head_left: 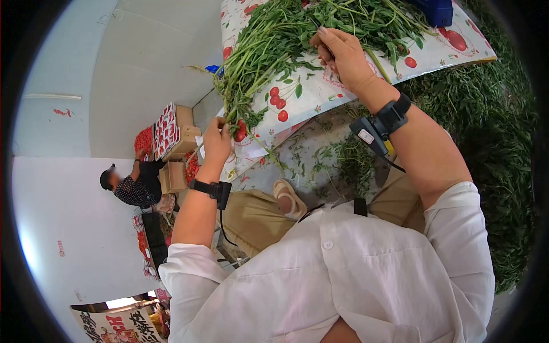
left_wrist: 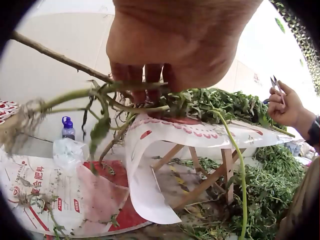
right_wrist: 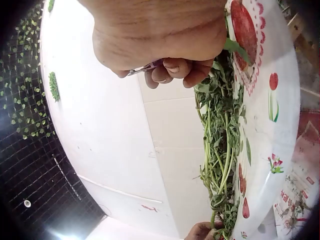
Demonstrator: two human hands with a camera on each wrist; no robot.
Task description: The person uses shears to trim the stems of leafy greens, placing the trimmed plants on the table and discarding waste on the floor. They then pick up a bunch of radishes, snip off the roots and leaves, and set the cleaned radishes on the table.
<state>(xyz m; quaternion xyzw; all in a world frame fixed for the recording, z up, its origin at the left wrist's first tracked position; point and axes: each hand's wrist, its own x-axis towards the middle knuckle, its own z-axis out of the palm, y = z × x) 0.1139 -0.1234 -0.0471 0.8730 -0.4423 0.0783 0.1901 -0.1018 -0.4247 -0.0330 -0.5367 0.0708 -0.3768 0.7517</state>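
Leafy stems (head_left: 286,40): left hand (head_left: 218,142) grips their ends, right hand (head_left: 346,62) clutches pointed snips (left_wrist: 278,89), so I'd pull stems taut and angle the tips away from the left hand.

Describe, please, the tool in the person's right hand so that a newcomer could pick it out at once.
Start at the cherry-print table, where green plants lie heaped. At that heap, the person's right hand grips a small tool. Its two slim, sharp points jut from the hand, straight and shiny, unlike the leafy green stems nearby.
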